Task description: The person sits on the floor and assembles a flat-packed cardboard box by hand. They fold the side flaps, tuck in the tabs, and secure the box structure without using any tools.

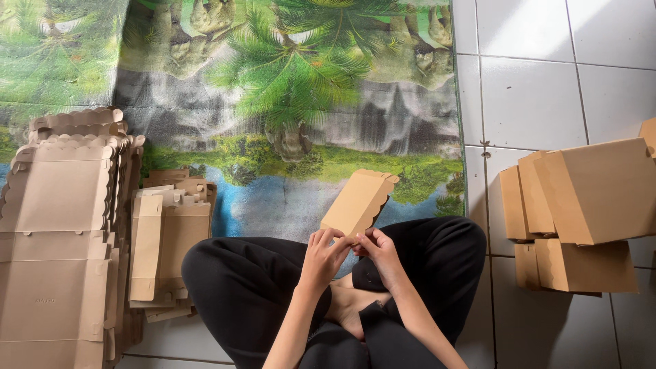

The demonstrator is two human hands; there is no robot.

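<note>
I sit cross-legged on the floor in black trousers. Both hands hold one flat brown cardboard box blank [359, 201] by its near edge, above my knees. My left hand [326, 254] pinches the lower left corner. My right hand [380, 250] grips the lower right edge beside it. The blank tilts up and away from me, and its far end has a scalloped flap.
A tall stack of flat scalloped cardboard blanks [58, 232] lies at my left, with a smaller pile of partly folded pieces [167, 239] beside it. Several assembled brown boxes [581, 212] are stacked on the white tiles at right. A palm-tree printed mat [294, 102] covers the floor ahead.
</note>
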